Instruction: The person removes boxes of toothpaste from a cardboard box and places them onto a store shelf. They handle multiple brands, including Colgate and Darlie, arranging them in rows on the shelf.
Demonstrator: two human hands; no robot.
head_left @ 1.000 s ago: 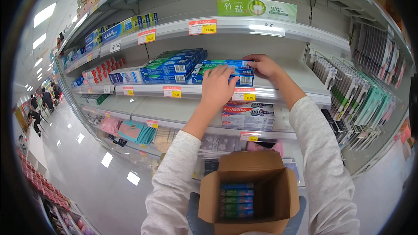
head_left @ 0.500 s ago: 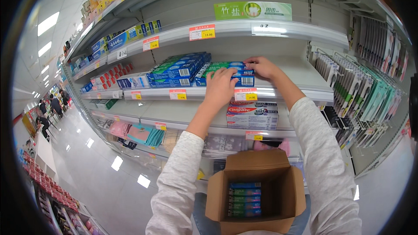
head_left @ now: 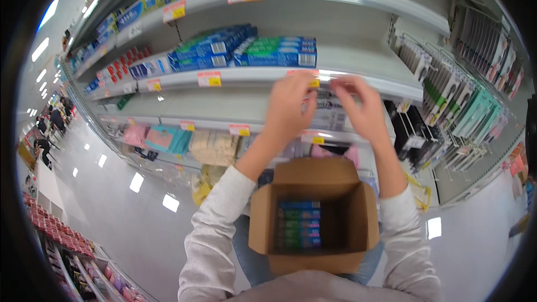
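Both hands (head_left: pixel 288 105) have drawn back, released and empty, below the blue-green boxes (head_left: pixel 274 52).

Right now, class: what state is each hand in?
Left hand: open, loosely curled, holding nothing visible.
Right hand: open, slightly blurred, holding nothing visible.

Blur over both hands (head_left: pixel 288 107)

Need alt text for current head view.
A person's bare left hand and right hand, apparently empty, are raised before a pale grey shelf bearing stacked blue-green rectangular cartons. Below, an open brown cardboard box holds slim blue-green packs.
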